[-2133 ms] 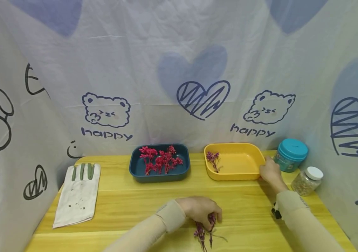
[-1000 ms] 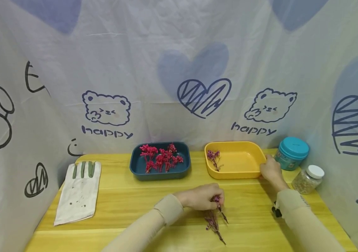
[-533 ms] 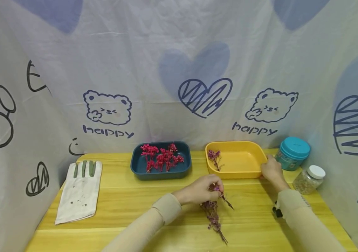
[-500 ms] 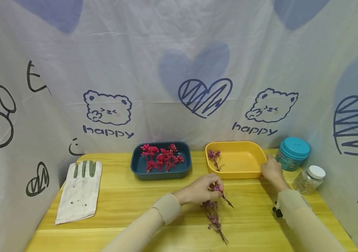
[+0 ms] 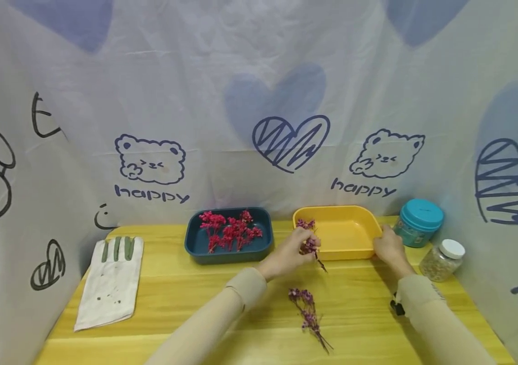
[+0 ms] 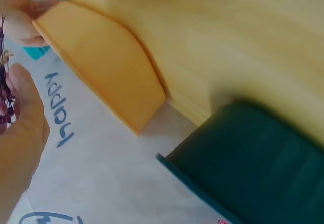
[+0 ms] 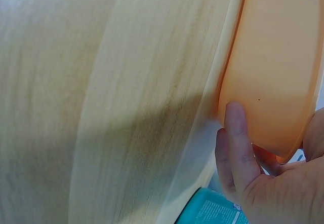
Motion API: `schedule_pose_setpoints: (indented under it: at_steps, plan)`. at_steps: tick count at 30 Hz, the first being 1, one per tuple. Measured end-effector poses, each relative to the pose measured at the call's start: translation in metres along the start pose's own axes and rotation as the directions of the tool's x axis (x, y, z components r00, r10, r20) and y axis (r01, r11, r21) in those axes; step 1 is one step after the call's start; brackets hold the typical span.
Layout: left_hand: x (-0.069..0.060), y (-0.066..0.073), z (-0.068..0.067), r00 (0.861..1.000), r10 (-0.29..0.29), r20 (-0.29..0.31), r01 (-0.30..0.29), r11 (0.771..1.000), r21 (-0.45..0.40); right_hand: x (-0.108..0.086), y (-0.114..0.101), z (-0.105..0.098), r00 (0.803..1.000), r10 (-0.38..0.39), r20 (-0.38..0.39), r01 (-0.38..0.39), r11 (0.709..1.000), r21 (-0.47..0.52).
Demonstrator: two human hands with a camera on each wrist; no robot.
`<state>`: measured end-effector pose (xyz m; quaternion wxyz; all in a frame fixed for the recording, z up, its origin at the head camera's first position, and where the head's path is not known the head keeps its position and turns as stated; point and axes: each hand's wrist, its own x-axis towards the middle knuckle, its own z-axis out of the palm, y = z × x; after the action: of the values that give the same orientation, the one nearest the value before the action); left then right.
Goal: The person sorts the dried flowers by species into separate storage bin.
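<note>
My left hand (image 5: 286, 254) pinches a sprig of purple dried flowers (image 5: 310, 247) over the front left edge of the yellow tray (image 5: 347, 232). Its dark stem points down and toward me. Another purple sprig (image 5: 299, 222) lies in that tray, mostly hidden by the hand. At the tray's right end, my right hand (image 5: 389, 247) grips the wall; in the right wrist view its fingers (image 7: 240, 143) lie along the outside. On the table nearer me lies a further bunch of purple dried flowers (image 5: 308, 317).
A dark blue tray (image 5: 229, 259) with red dried flowers (image 5: 236, 233) stands left of the yellow one. White gloves (image 5: 110, 286) lie at far left. A teal-lidded tub (image 5: 418, 223) and a clear jar (image 5: 441, 261) with a white lid stand right of my right hand.
My left hand has picked up one purple sprig from the table and carried it forward to the yellow tray. The other bunch stays on the table. My right hand keeps its place.
</note>
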<state>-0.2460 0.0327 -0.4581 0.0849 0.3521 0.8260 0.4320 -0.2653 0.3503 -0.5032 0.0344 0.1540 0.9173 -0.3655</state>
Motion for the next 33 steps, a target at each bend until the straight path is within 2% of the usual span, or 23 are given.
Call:
schedule_pose_setpoints:
  at_steps: [4, 10, 16, 22, 26, 33]
  plan:
    - [0.02, -0.002, -0.005, 0.999, 0.005, -0.054, -0.006, 1.0, -0.009, 0.0, 0.001, 0.0, 1.0, -0.006, -0.008, 0.006, 1.0, 0.001]
    - [0.04, -0.004, -0.008, 0.988, -0.079, -0.134, 0.079, 0.997, -0.007, 0.001, 0.002, 0.004, 1.0, -0.001, -0.009, 0.001, 1.0, 0.017]
    - [0.056, -0.003, -0.005, 0.979, -0.103, -0.177, 0.114, 0.992, 0.058, 0.004, 0.003, 0.002, 1.0, 0.004, -0.023, -0.004, 1.0, 0.017]
    - [0.069, -0.005, -0.001, 0.979, -0.1, -0.178, 0.125, 0.983, 0.134, 0.005, 0.002, 0.001, 1.0, 0.006, -0.019, -0.005, 1.0, 0.028]
    - [0.075, -0.009, 0.004, 0.983, -0.101, -0.155, 0.125, 0.98, 0.155, 0.005, 0.002, 0.001, 1.0, 0.0, -0.019, 0.0, 1.0, 0.028]
    - [0.081, -0.012, 0.015, 0.981, -0.166, -0.1, 0.181, 0.97, 0.161, 0.004, 0.004, 0.001, 0.998, -0.036, -0.048, 0.037, 0.999, 0.013]
